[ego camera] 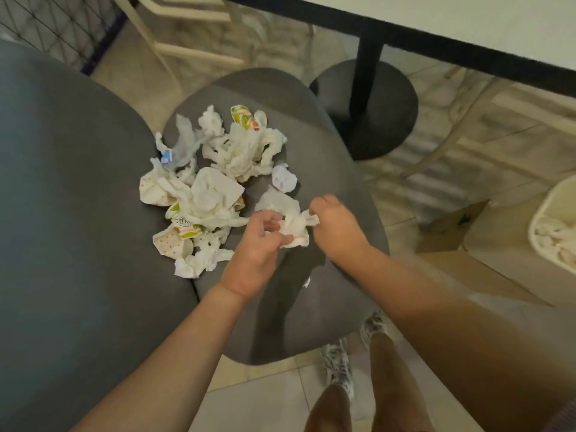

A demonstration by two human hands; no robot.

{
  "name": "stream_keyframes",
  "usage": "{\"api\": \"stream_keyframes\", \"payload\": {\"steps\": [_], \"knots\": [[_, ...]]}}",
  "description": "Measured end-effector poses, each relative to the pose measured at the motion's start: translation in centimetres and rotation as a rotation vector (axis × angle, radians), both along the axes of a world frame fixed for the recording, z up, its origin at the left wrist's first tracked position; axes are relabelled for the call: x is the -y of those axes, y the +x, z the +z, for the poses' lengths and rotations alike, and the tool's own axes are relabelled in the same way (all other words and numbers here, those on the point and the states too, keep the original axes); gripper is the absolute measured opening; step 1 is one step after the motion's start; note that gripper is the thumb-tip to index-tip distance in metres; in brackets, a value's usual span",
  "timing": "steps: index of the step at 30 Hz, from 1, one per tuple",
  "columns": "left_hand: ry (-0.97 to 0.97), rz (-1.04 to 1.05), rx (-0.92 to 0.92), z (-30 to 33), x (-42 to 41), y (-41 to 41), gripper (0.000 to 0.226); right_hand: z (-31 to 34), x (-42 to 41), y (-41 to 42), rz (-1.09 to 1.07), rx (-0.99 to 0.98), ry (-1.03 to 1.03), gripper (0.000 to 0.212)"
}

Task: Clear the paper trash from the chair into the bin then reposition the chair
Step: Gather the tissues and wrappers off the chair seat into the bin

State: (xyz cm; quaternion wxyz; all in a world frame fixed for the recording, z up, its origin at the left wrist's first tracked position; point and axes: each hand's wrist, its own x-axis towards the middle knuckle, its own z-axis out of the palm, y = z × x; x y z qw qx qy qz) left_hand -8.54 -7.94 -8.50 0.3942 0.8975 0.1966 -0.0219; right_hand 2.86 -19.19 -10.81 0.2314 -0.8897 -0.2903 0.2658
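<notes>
A grey upholstered chair [327,169] fills the middle of the view, its tall backrest at the left. A pile of crumpled white tissues and printed paper wrappers [215,182] covers the left half of the seat. Both hands hold one crumpled white tissue [296,227] at the pile's right edge: my left hand [258,244] pinches its lower side, my right hand [336,226] grips its upper right end. A white bin [558,210] with paper inside stands on the floor at the far right edge, partly cut off.
A white table with a dark edge [436,42] and a round black pedestal base [386,120] stand just beyond the chair. A flattened cardboard box [461,232] lies on the tiled floor between chair and bin. Cream chair legs show at back. My feet are below the seat.
</notes>
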Motion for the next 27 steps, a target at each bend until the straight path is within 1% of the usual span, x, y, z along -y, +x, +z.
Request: {"api": "stream_keyframes", "payload": {"steps": [2, 3, 4, 5, 6, 8, 9, 11, 13, 14, 15, 16, 18, 20, 21, 22, 23, 24, 26, 27], "knots": [[0.136, -0.143, 0.149, 0.2, 0.1, -0.8, 0.017, 0.6, 0.5, -0.5, -0.019, -0.015, 0.018, 0.026], [0.153, -0.187, 0.215, -0.3, -0.1, -1.4, 0.010, 1.0, 0.7, -0.8, -0.025, -0.020, 0.027, 0.025], [0.155, -0.167, 0.263, -0.8, -0.4, -1.7, 0.008, 1.2, 0.8, -1.0, -0.026, -0.023, 0.034, 0.026], [0.124, -0.068, 0.264, -1.1, -0.5, -1.6, 0.010, 1.3, 1.0, -1.2, -0.029, -0.023, 0.042, 0.026], [0.066, 0.081, 0.252, -0.7, -0.3, -1.6, 0.017, 1.4, 1.2, -1.4, -0.036, -0.025, 0.046, 0.027], [-0.138, 0.401, 0.118, -0.1, 0.1, -1.3, 0.030, 1.3, 1.6, -1.7, -0.043, -0.031, 0.041, 0.028], [-0.213, 0.517, 0.069, 0.1, 0.1, -1.0, 0.031, 1.2, 1.8, -1.8, -0.045, -0.036, 0.036, 0.029], [-0.420, 0.697, 0.074, 0.0, -0.5, -0.6, 0.027, 0.8, 2.2, -2.0, -0.053, -0.053, 0.041, 0.030], [-0.697, 0.844, 0.098, 0.0, -1.0, -0.3, 0.023, 0.3, 2.5, -2.1, -0.064, -0.083, 0.064, 0.030], [-0.800, 0.876, 0.086, -0.1, -1.2, -0.2, 0.023, 0.1, 2.5, -2.2, -0.067, -0.102, 0.089, 0.032], [-0.860, 0.881, 0.068, -0.2, -1.3, -0.3, 0.023, -0.1, 2.6, -2.3, -0.059, -0.124, 0.123, 0.035], [-0.888, 0.854, 0.046, -0.1, -1.3, -0.3, 0.024, -0.1, 2.6, -2.5, -0.039, -0.151, 0.158, 0.043], [-0.921, 0.786, -0.017, 0.0, -1.0, -0.4, 0.022, 0.1, 2.3, -2.8, 0.029, -0.225, 0.168, 0.074], [-1.013, 0.721, -0.076, 0.4, -0.5, -0.5, 0.016, 1.0, 1.9, -3.0, 0.101, -0.297, 0.142, 0.101], [-1.076, 0.688, -0.095, 0.6, -0.2, -0.4, 0.015, 1.3, 1.7, -3.1, 0.139, -0.312, 0.137, 0.107], [-1.135, 0.661, -0.113, 0.9, 0.1, -0.3, 0.015, 1.5, 1.4, -3.2, 0.173, -0.330, 0.143, 0.108], [-1.199, 0.640, -0.131, 1.2, 0.4, -0.1, 0.016, 1.4, 1.1, -3.4, 0.187, -0.360, 0.171, 0.102], [-1.261, 0.632, -0.140, 1.5, 0.6, 0.1, 0.017, 1.2, 0.8, -3.5, 0.176, -0.410, 0.196, 0.087], [-1.351, 0.623, -0.111, 2.0, 0.7, 0.3, 0.016, 0.4, 0.7, -3.6, 0.177, -0.481, 0.156, 0.045], [-1.365, 0.619, -0.082, 2.1, 0.4, 0.3, 0.010, 0.1, 0.7, -3.5, 0.192, -0.459, 0.111, 0.026]]}}
